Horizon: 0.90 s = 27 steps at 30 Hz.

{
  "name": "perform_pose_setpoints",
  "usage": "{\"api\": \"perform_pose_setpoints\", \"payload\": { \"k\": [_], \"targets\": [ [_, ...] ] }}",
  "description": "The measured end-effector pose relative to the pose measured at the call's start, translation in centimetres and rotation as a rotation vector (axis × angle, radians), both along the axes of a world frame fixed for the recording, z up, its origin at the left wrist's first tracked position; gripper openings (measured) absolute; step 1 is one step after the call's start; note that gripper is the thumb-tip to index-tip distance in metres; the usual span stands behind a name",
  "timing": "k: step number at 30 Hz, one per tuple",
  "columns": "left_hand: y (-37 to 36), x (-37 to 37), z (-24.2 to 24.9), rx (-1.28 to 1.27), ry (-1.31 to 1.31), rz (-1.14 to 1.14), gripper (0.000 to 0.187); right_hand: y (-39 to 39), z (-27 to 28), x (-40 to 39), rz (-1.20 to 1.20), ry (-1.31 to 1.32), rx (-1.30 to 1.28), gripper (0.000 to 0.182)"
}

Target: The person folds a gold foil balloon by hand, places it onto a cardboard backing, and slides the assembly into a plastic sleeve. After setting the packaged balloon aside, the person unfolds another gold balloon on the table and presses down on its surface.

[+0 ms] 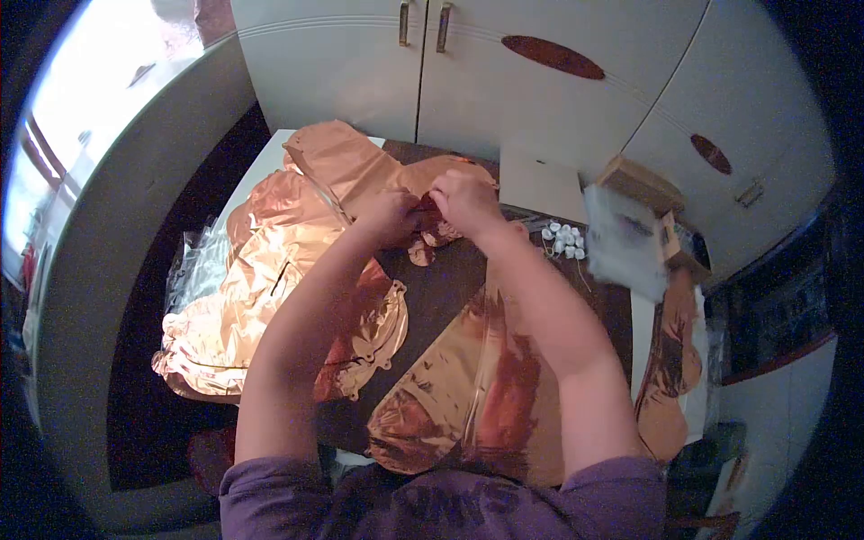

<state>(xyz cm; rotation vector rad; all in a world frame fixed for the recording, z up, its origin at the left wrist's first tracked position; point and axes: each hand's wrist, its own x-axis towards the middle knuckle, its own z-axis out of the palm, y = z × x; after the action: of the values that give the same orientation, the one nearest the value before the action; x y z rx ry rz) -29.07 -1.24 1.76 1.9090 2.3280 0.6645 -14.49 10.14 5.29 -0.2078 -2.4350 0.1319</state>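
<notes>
Both my hands meet near the far side of the table. My left hand (392, 214) has its fingers curled at the edge of a copper-coloured foil balloon (421, 250), whose crinkled end hangs below them. Close beside it, my right hand (463, 200) pinches the same foil from the right. The fingertips are partly hidden. Other flat foil balloons (297, 238) lie piled on the left, their scalloped edges overlapping. Another long, shiny foil balloon (441, 378) lies between my forearms and runs toward my chest.
Small white pieces with thin strings (564, 239) sit in a cluster right of my right hand. Beyond them are a clear plastic bag (625, 238) and a cardboard box (641, 184). White cabinet doors (549, 99) rise behind the dark table (436, 306). More foil (668, 387) lies at the right edge.
</notes>
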Motion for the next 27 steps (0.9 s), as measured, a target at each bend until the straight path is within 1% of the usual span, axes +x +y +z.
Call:
{"api": "perform_pose_setpoints", "payload": {
  "k": [2,3,4,7,8,9,11,12,13,14,16,19,20,21,23,24,25,26,27],
  "targets": [
    [0.2,0.4,1.0,-0.067,-0.028,0.031,0.045,-1.5,-0.9,0.2,-0.1,0.046,0.071,0.017],
    [-0.7,1.1,2.9,-0.029,-0.109,0.045,0.045,-2.0,-1.4,0.5,-0.151,0.072,0.108,0.018],
    [-1.1,1.3,4.0,0.011,-0.189,0.061,0.045,-2.0,-2.3,0.9,-0.069,0.034,0.151,0.024],
    [-0.3,-0.5,2.7,0.22,-0.327,-0.037,0.044,-2.1,-3.3,1.5,-0.145,-0.154,0.149,0.037],
    [0.8,-2.0,2.1,0.274,-0.352,-0.014,0.044,-2.2,-3.3,1.5,-0.276,-0.298,0.046,0.057],
    [2.3,-4.1,1.6,0.33,-0.375,0.012,0.044,-2.3,-3.2,1.6,-0.331,-0.327,-0.034,0.061],
    [1.1,-3.6,7.6,0.245,-0.213,0.23,0.043,-2.6,-3.0,1.8,-0.433,-0.384,-0.193,0.07],
    [-0.9,-1.7,13.9,0.101,-0.027,0.415,0.043,-2.5,-2.6,1.8,-0.414,-0.433,-0.216,0.073],
    [2.7,-10.9,9.6,0.307,0.264,0.319,0.038,-2.4,-1.8,1.9,-0.395,-0.481,-0.237,0.077],
    [-0.1,-8.9,14.6,0.331,0.188,0.427,0.03,-2.3,-1.1,1.9,-0.375,-0.526,-0.258,0.081],
    [-1.7,-11.7,19.5,0.662,0.027,0.464,0.028,-2.4,0.2,2.0,-0.38,-0.584,-0.268,0.082],
    [-3.9,-15.7,25.4,0.837,0.419,0.56,0.032,-1.8,-0.1,1.7,-0.37,-0.598,-0.308,0.082],
    [-4.3,-16.8,26.7,0.914,0.483,0.448,0.028,-1.8,-0.1,1.7,-0.375,-0.532,-0.329,0.079],
    [-4.9,-17.3,27.7,0.984,0.544,0.333,0.031,-1.8,-0.2,1.7,-0.377,-0.466,-0.348,0.077],
    [-5.5,-12.3,27.2,0.906,0.431,0.237,0.024,-2.0,0.5,1.9,-0.394,-0.18,-0.346,0.072],
    [-5.4,-10.4,26.7,0.86,0.571,0.18,0.022,-1.9,1.0,2.1,-0.391,-0.024,-0.313,0.07],
    [-5.3,-8.5,26.2,0.821,0.709,0.119,0.021,-1.5,2.2,2.7,-0.379,0.164,-0.237,0.073],
    [-5.9,-6.0,25.4,0.661,0.739,0.128,0.02,-1.4,3.6,3.3,-0.371,0.346,-0.156,0.075],
    [-6.4,-3.6,24.6,0.633,0.7,0.047,0.016,-2.4,6.4,4.6,-0.337,0.507,0.045,0.076]
  ]
}}
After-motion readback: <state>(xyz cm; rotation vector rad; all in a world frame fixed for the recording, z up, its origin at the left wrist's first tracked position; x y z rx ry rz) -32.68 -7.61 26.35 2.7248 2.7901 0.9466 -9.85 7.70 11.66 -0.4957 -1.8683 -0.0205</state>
